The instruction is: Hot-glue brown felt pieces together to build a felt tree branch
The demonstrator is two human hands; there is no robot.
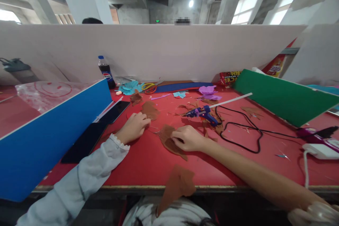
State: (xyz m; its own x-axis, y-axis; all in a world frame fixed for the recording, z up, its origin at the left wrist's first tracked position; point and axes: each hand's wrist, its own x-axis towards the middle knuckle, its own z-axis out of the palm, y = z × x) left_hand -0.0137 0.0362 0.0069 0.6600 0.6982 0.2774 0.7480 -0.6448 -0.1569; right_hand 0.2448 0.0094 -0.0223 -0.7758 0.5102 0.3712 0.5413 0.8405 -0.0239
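Note:
My right hand (190, 138) pinches the edge of a rounded piece of brown crepe paper (167, 136) that lies on the red tabletop (148, 166). To the left of it, my left hand (134, 127) rests low over the table with its fingers curled together; what they hold, if anything, is too small to make out. Just beyond that hand lies another brown paper piece (150, 109). A blue hot glue gun (202, 112) with a long white glue stick (230, 100) lies beyond my right hand. A further brown paper piece (178, 183) hangs over the table's front edge.
A blue board (58, 130) stands at the left, a green board (280, 95) at the right. A black cable (238, 124) loops across the right side. Dark phones (118, 111), a cola bottle (106, 72), scissors (152, 88) and purple paper (208, 91) are farther back.

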